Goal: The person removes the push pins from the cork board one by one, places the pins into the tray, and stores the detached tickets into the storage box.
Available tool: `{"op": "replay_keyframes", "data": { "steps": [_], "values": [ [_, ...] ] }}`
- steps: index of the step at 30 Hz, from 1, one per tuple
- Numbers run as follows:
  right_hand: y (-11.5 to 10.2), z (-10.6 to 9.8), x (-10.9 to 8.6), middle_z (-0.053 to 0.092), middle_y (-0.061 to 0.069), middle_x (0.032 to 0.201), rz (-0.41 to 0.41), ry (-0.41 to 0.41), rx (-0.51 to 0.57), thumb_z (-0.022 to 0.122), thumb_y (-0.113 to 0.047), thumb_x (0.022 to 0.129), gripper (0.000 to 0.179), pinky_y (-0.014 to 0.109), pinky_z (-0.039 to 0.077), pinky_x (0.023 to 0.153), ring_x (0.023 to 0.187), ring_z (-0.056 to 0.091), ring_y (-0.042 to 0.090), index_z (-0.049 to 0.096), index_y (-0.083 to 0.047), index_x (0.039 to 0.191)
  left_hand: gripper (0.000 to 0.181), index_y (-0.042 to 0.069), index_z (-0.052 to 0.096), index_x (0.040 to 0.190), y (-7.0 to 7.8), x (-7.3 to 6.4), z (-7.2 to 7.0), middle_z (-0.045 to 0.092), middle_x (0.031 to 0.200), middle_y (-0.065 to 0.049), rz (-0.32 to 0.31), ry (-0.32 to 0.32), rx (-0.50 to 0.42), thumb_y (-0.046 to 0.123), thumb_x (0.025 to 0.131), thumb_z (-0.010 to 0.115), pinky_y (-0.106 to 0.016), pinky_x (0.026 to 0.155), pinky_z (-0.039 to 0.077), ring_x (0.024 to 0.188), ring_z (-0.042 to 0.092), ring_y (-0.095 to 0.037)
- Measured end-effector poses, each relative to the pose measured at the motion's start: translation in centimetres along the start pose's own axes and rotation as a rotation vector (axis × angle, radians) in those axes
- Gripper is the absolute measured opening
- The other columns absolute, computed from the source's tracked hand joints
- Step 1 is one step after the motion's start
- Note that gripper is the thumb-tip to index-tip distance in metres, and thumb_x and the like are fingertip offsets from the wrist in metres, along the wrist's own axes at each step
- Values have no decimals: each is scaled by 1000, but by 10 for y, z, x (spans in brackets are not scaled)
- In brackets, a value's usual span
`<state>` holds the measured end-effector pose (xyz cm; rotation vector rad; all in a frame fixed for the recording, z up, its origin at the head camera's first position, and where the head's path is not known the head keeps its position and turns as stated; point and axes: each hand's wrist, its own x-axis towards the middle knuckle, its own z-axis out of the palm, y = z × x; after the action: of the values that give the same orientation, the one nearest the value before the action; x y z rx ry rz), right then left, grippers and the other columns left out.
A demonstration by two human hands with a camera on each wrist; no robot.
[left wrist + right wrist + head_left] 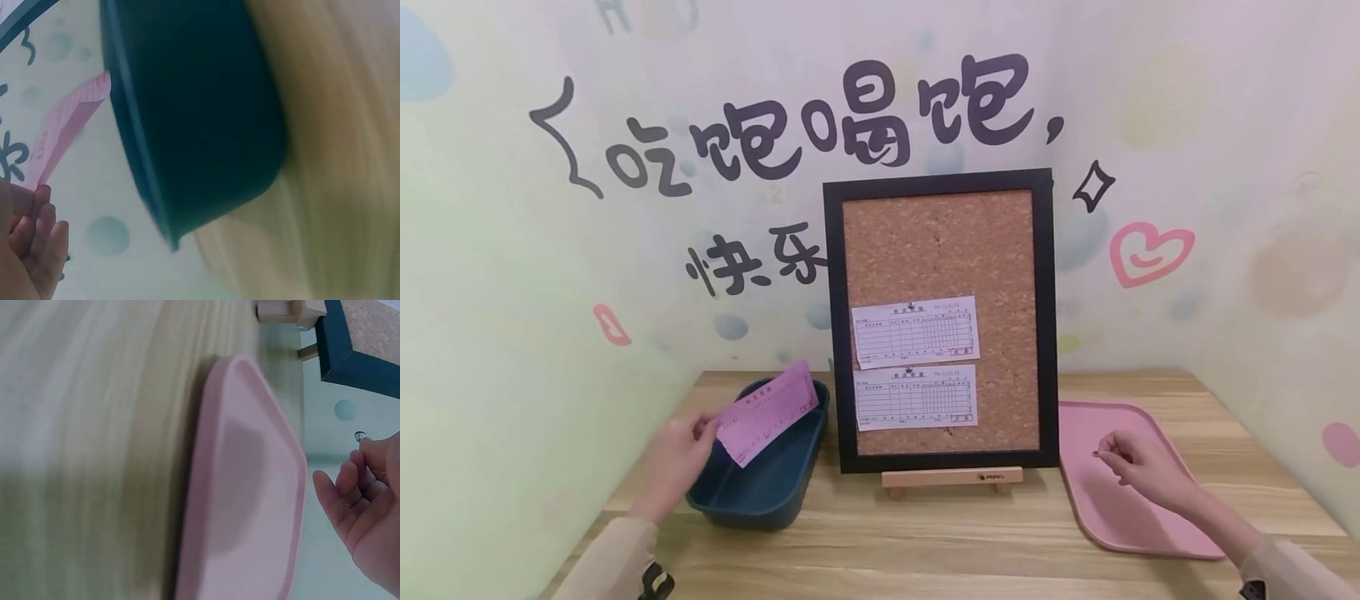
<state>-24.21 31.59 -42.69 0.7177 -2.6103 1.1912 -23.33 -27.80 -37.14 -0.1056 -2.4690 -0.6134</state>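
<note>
In my left hand (679, 454) a pink receipt slip (767, 412) is pinched by its left edge, tilted above the dark blue bin (752, 518). The left wrist view also shows the slip (69, 119), bent along its length. Over the pink tray, my right hand (1142, 468) pinches a small thumbtack (360, 435) between thumb and finger; its shape is hard to make out. Between the hands stands a black-framed cork board (1007, 275). Two white receipt slips, an upper one (880, 337) and a lower one (880, 404), are pinned to its left side, one above the other.
A small wooden easel (951, 477) props the board upright on the wood-grain table (880, 550). The pink tray (1157, 533) lies flat to the right of the board. Close behind is a wall (1225, 167) with printed lettering and coloured shapes.
</note>
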Motion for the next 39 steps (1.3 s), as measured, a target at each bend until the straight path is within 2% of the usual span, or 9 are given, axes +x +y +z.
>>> {"op": "replay_keyframes", "data": {
  "steps": [3, 9, 13, 19, 25, 29, 35, 39],
  "values": [
    [6, 2, -5, 44, -4, 64, 47, -24, 13, 48, 2, 91, 8, 23, 42, 45, 53, 45, 4, 50, 4, 83, 14, -8, 65, 87, 2, -6, 8, 63, 69, -15, -59, 0, -13, 4, 84, 60, -26, 49, 41, 55, 49, -19],
    [15, 6, -16, 43, -5, 62, 110, -68, -8, 49, -1, 90, 9, 22, 40, 44, 52, 41, 0, 51, 4, 83, 10, -6, 65, 76, 2, -19, 25, 62, 62, -12, -117, 100, -20, 2, 80, 62, -28, 48, 40, 52, 51, -18],
    [20, 10, -22, 43, -6, 61, 133, -63, -45, 52, -1, 88, 8, 21, 36, 45, 52, 38, -2, 53, 1, 80, 9, -5, 65, 72, 3, -24, 34, 63, 61, -12, -141, 128, -5, 1, 78, 61, -31, 47, 41, 51, 54, -21],
    [28, 12, -26, 43, -9, 62, 134, -121, -36, 55, -4, 87, 9, 20, 34, 46, 54, 37, -4, 55, -1, 79, 12, -6, 64, 69, 7, -28, 39, 63, 61, -15, -167, 86, 24, 2, 76, 59, -38, 48, 43, 52, 57, -28],
    [32, 12, -24, 48, -7, 65, 168, -212, 20, 52, -7, 90, 10, 20, 38, 46, 54, 40, -2, 56, 0, 83, 14, -3, 62, 65, 9, -32, 43, 61, 60, -15, -254, 39, 44, 3, 74, 55, -40, 46, 42, 52, 57, -30],
    [33, 12, -23, 49, -9, 66, 147, -228, 6, 53, -7, 89, 9, 19, 38, 47, 55, 41, -3, 56, -1, 83, 14, -3, 62, 66, 11, -34, 47, 61, 61, -14, -282, 5, 46, 5, 75, 55, -41, 47, 43, 53, 57, -29],
    [32, 12, -24, 45, -11, 65, 108, -208, -35, 54, -7, 88, 9, 20, 34, 48, 57, 37, -4, 56, -3, 81, 15, -6, 65, 73, 12, -35, 49, 65, 68, -16, -268, -9, 55, 7, 77, 58, -46, 56, 46, 61, 61, -32],
    [30, 13, -23, 44, -11, 66, 81, -181, -78, 55, -6, 88, 9, 20, 31, 50, 59, 36, -5, 55, -5, 79, 17, -7, 67, 76, 10, -36, 48, 66, 70, -17, -257, -46, 58, 8, 78, 60, -46, 60, 47, 63, 61, -31]
  ]
}}
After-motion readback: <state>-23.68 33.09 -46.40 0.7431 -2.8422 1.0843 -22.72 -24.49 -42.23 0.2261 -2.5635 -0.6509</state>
